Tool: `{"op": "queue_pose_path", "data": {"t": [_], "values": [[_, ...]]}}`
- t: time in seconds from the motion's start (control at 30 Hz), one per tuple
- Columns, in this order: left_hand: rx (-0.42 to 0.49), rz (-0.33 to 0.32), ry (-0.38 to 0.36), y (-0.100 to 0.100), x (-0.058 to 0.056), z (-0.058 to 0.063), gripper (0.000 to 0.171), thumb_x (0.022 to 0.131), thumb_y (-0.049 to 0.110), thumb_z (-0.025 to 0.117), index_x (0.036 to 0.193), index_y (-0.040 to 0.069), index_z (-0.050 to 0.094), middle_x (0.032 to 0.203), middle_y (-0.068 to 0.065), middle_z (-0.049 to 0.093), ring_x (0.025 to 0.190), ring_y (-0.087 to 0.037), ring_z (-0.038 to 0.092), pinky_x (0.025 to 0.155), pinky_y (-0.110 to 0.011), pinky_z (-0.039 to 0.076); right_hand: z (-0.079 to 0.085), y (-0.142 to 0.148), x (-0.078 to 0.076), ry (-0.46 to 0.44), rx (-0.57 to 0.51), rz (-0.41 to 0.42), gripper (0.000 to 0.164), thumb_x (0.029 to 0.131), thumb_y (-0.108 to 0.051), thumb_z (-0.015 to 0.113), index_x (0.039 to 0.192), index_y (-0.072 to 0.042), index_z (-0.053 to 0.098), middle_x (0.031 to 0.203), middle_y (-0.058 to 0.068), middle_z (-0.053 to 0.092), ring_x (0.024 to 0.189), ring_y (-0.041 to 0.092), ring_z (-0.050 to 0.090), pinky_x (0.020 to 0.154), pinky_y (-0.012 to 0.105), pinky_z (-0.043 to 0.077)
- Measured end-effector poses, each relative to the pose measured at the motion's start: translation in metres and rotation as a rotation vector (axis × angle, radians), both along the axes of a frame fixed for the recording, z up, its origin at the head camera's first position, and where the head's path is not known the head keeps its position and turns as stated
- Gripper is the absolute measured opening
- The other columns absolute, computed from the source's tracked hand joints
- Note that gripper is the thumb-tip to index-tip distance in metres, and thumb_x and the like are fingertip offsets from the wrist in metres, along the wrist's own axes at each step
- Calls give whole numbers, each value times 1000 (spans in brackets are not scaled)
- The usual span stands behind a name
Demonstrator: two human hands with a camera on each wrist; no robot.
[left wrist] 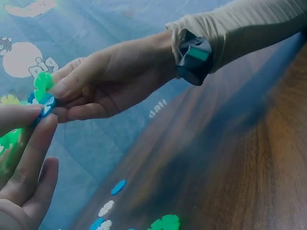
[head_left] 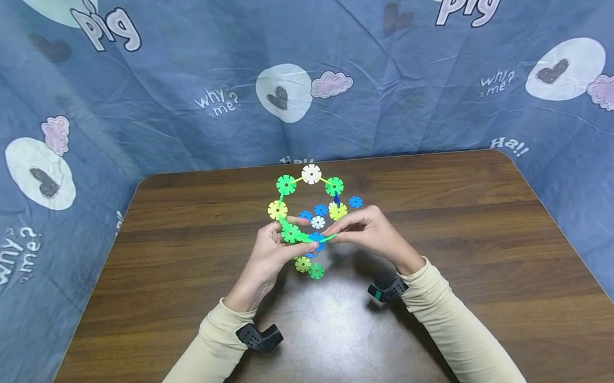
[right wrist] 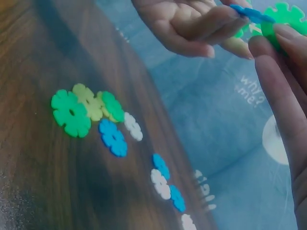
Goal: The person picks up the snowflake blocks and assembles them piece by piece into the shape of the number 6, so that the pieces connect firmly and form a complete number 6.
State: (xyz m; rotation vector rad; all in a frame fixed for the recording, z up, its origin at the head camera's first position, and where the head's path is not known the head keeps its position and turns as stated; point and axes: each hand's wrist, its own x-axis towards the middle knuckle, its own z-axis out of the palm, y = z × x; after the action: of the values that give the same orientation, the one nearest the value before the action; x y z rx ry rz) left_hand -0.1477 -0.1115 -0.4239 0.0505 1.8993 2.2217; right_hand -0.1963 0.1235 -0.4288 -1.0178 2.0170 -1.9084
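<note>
My left hand (head_left: 266,255) pinches a blue notched snowflake disc (head_left: 318,241) between thumb and fingers. From the other side, the thumb and index finger of my right hand (head_left: 373,234) pinch a green snowflake disc (left wrist: 43,84), set edge-on against the blue one. In the right wrist view the two discs meet at their edges. A chain of linked discs rises from the left hand through a green disc (head_left: 290,233), a yellow disc (head_left: 277,210) and a white disc (head_left: 311,174). It curves over to a yellow disc (head_left: 337,211) above the right hand.
Loose discs lie on the wooden table (head_left: 185,231) beneath and behind the hands, among them a blue disc (head_left: 356,202), a white disc (head_left: 317,222) and a green disc (head_left: 316,271). A blue printed cloth (head_left: 177,48) hangs behind the table's far edge.
</note>
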Motion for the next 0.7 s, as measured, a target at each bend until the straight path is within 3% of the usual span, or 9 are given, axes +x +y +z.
{"op": "queue_pose_path", "data": {"t": [0.2, 0.4, 0.53, 0.6, 0.7], "values": [[6, 34, 31, 2, 1, 0, 44, 85, -3, 79, 125, 2, 62, 91, 9, 75, 81, -8, 69, 79, -23, 57, 1, -2, 0, 40, -50, -25, 13, 86, 16, 72, 94, 8, 77, 99, 25, 77, 96, 12, 77, 81, 32, 64], [19, 43, 31, 6, 1, 0, 47, 87, -2, 77, 130, 4, 59, 94, 10, 75, 84, -8, 70, 81, -23, 57, 2, -4, 1, 46, -84, -68, 16, 83, 20, 72, 93, 9, 77, 98, 2, 81, 95, 9, 77, 81, 31, 64], [19, 57, 30, 6, 0, 0, 47, 86, -4, 78, 128, 6, 61, 92, 9, 76, 80, -9, 70, 77, -23, 58, 1, -6, 2, 33, -57, -81, 16, 85, 19, 71, 96, 10, 77, 100, 10, 81, 96, 8, 76, 82, 31, 64], [23, 77, 28, 5, 0, 0, 45, 85, -5, 79, 126, 5, 62, 90, 8, 76, 78, -9, 69, 76, -24, 58, 1, -7, 3, 14, -30, -96, 16, 87, 13, 73, 102, 7, 77, 104, 17, 79, 96, 10, 77, 82, 31, 64], [38, 116, 23, 3, 0, 2, 43, 85, -5, 79, 124, 0, 62, 93, 5, 76, 79, -8, 70, 75, -25, 60, 1, -9, 5, -14, 22, -141, 21, 89, 3, 76, 110, 1, 77, 109, 18, 78, 95, 14, 77, 81, 32, 64]]}}
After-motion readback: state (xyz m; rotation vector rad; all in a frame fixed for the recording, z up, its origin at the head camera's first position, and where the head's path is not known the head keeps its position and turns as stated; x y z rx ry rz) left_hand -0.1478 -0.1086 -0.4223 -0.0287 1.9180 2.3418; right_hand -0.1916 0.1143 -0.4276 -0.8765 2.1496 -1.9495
